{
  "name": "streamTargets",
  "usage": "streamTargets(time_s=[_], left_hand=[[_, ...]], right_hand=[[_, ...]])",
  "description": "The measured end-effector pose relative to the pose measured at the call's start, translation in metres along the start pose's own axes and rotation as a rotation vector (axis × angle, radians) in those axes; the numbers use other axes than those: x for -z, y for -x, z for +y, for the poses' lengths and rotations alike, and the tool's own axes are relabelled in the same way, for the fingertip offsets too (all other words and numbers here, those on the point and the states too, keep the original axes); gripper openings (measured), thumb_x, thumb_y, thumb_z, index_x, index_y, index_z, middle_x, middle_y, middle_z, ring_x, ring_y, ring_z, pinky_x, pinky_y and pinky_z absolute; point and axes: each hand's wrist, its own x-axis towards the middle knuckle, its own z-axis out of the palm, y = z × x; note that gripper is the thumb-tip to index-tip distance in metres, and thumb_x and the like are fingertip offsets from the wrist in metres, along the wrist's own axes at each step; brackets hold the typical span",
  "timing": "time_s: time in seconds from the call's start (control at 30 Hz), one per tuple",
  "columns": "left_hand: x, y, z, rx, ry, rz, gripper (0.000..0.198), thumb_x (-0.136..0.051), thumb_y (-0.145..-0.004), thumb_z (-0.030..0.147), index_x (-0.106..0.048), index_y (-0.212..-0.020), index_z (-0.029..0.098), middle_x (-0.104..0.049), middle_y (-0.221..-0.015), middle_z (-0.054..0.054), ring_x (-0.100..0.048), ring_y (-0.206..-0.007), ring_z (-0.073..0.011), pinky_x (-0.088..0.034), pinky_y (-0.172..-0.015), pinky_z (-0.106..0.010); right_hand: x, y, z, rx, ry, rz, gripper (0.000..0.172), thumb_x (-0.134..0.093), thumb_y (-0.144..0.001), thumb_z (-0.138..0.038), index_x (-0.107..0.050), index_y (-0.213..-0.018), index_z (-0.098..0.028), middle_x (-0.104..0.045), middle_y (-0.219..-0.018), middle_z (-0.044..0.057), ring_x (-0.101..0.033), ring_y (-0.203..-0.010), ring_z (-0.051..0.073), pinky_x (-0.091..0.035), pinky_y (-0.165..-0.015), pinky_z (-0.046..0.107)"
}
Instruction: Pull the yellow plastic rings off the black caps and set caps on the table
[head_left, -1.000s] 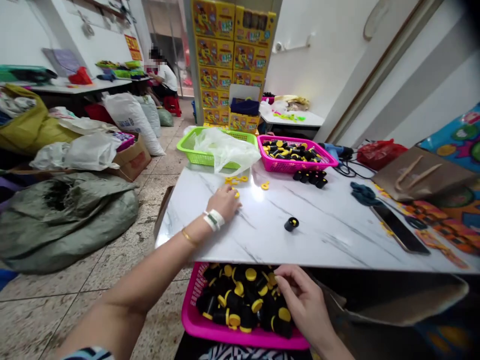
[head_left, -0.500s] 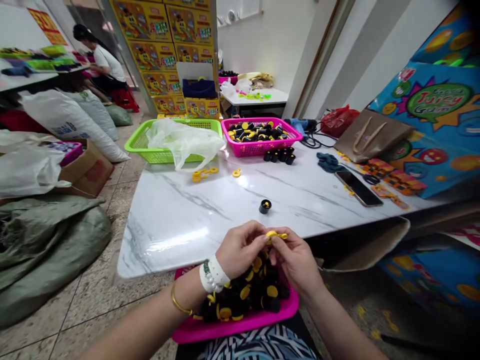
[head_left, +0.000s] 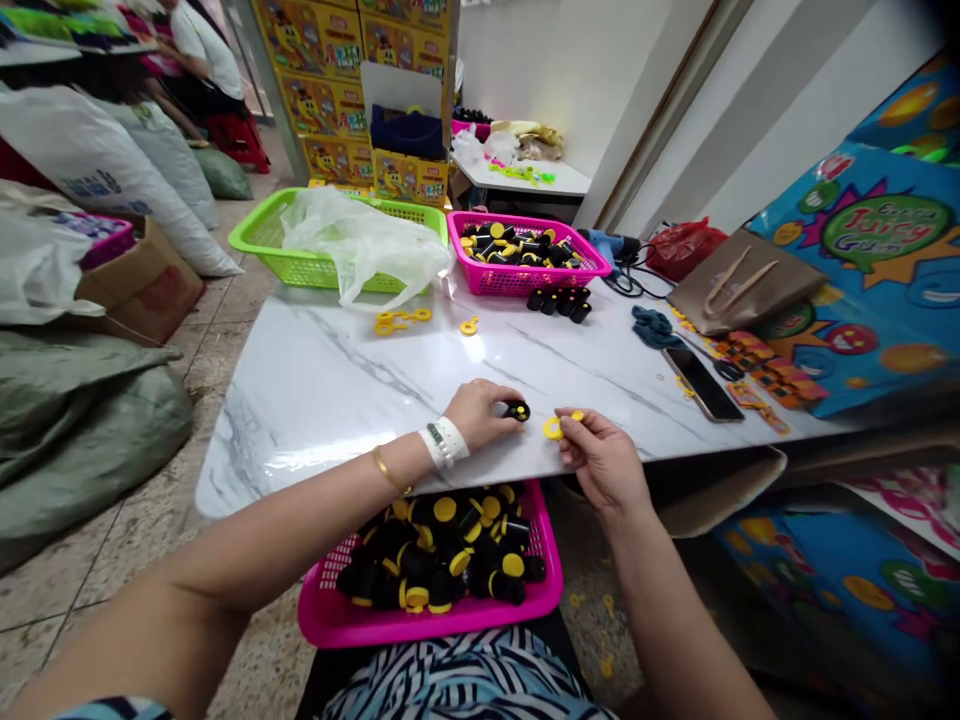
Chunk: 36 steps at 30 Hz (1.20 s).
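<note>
My left hand (head_left: 484,415) is closed round a small black cup (head_left: 517,411) at the front part of the marble-patterned table (head_left: 337,400); yellow bits show inside the cup. Just right of it, my right hand (head_left: 600,455) pinches a yellow ring piece (head_left: 553,428) with a small tab. Below the table edge, a pink basket (head_left: 431,628) on my lap holds several black cylinders with yellow caps (head_left: 445,510). Farther back on the table lie several yellow ring pieces (head_left: 401,319) and a separate one (head_left: 469,327).
A green basket (head_left: 262,240) with a plastic bag (head_left: 367,240) and a pink basket of black pieces (head_left: 525,280) stand at the back. Several black cylinders (head_left: 559,302) sit before it. A phone (head_left: 703,383) and paper bag (head_left: 742,278) lie right. A seated person (head_left: 202,55) is far left.
My hands have moved apart and forward over the table. The left has taken hold of the black cup; the right keeps the yellow piece. The view has shifted, showing more of the lap basket.
</note>
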Motion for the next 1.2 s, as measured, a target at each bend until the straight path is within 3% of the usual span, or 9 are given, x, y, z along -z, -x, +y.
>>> streamTargets(time_s=[0.13,0.23,0.33,0.43,0.57,0.7,0.83,1.07,1.2], left_hand=[[0.023,0.051,-0.010,0.024,-0.092,0.106,0.030,-0.078,-0.069,0.027,-0.073,-0.098,0.023,-0.073,-0.090,-0.003,-0.063,-0.091,-0.0226,-0.048,-0.086,-0.038],[0.031,0.082,-0.019,0.063,-0.078,0.234,0.030,-0.078,-0.071,0.028,-0.072,-0.099,0.022,-0.073,-0.090,-0.003,-0.062,-0.090,-0.0218,-0.047,-0.086,-0.038],[0.026,0.096,-0.024,0.057,-0.084,0.293,0.027,-0.076,-0.074,0.033,-0.072,-0.098,0.021,-0.073,-0.092,-0.004,-0.061,-0.090,-0.0211,-0.046,-0.086,-0.038],[0.019,0.097,-0.024,0.055,-0.145,0.315,0.025,-0.073,-0.077,0.036,-0.072,-0.098,0.023,-0.072,-0.089,-0.003,-0.060,-0.089,-0.0210,-0.043,-0.085,-0.038],[0.016,0.097,-0.022,0.052,-0.191,0.308,0.026,-0.072,-0.077,0.034,-0.071,-0.101,0.025,-0.070,-0.088,-0.001,-0.058,-0.090,-0.0213,-0.040,-0.080,-0.036],[0.016,0.099,-0.023,0.060,-0.214,0.285,0.027,-0.070,-0.079,0.037,-0.070,-0.103,0.025,-0.069,-0.087,-0.001,-0.057,-0.087,-0.0208,-0.039,-0.077,-0.035],[0.018,0.098,-0.018,0.099,-0.187,0.220,0.022,-0.066,-0.081,0.034,-0.071,-0.099,0.022,-0.068,-0.081,-0.002,-0.059,-0.080,-0.0192,-0.040,-0.074,-0.033],[0.034,0.092,-0.001,0.261,0.190,0.073,0.027,-0.057,-0.086,0.039,-0.072,-0.087,0.016,-0.065,-0.063,-0.001,-0.056,-0.055,-0.0118,-0.040,-0.057,-0.025],[0.037,0.088,-0.005,0.413,0.550,-0.093,0.032,-0.045,-0.093,0.038,-0.066,-0.089,0.015,-0.069,-0.067,-0.002,-0.054,-0.041,-0.0076,-0.038,-0.045,-0.022]], right_hand=[[-0.014,-0.002,-0.004,0.015,0.043,-0.147,0.044,-0.084,-0.064,-0.029,-0.070,-0.103,-0.015,-0.063,-0.061,-0.002,-0.055,-0.049,0.008,-0.044,-0.043,0.016],[-0.030,-0.001,0.000,-0.038,0.123,-0.263,0.036,-0.083,-0.066,-0.030,-0.072,-0.096,-0.014,-0.064,-0.059,0.000,-0.057,-0.050,0.009,-0.047,-0.045,0.019],[-0.050,0.002,0.005,-0.051,0.185,-0.442,0.025,-0.079,-0.072,-0.031,-0.075,-0.092,-0.016,-0.065,-0.065,0.002,-0.057,-0.053,0.009,-0.046,-0.049,0.020],[-0.069,0.003,0.008,0.037,0.320,-0.561,0.018,-0.074,-0.077,-0.031,-0.078,-0.089,-0.019,-0.063,-0.076,0.001,-0.050,-0.050,0.005,-0.039,-0.045,0.020],[-0.084,0.002,0.014,0.154,0.538,-0.430,0.020,-0.071,-0.080,-0.034,-0.077,-0.093,-0.019,-0.062,-0.075,0.000,-0.042,-0.045,0.003,-0.031,-0.040,0.019],[-0.087,0.005,0.020,0.064,0.573,-0.400,0.024,-0.067,-0.083,-0.041,-0.071,-0.085,-0.017,-0.052,-0.049,-0.005,-0.038,-0.037,0.005,-0.028,-0.035,0.018],[-0.087,0.007,0.022,0.011,0.525,-0.441,0.024,-0.065,-0.085,-0.042,-0.061,-0.080,-0.019,-0.047,-0.044,-0.008,-0.037,-0.033,0.006,-0.027,-0.033,0.017],[-0.087,0.006,0.027,-0.042,0.468,-0.471,0.025,-0.063,-0.087,-0.042,-0.051,-0.079,-0.021,-0.046,-0.048,-0.010,-0.035,-0.032,0.005,-0.027,-0.031,0.017],[-0.088,0.009,0.027,0.004,0.491,-0.473,0.027,-0.061,-0.088,-0.046,-0.050,-0.081,-0.022,-0.042,-0.047,-0.011,-0.035,-0.031,0.005,-0.027,-0.031,0.018]])
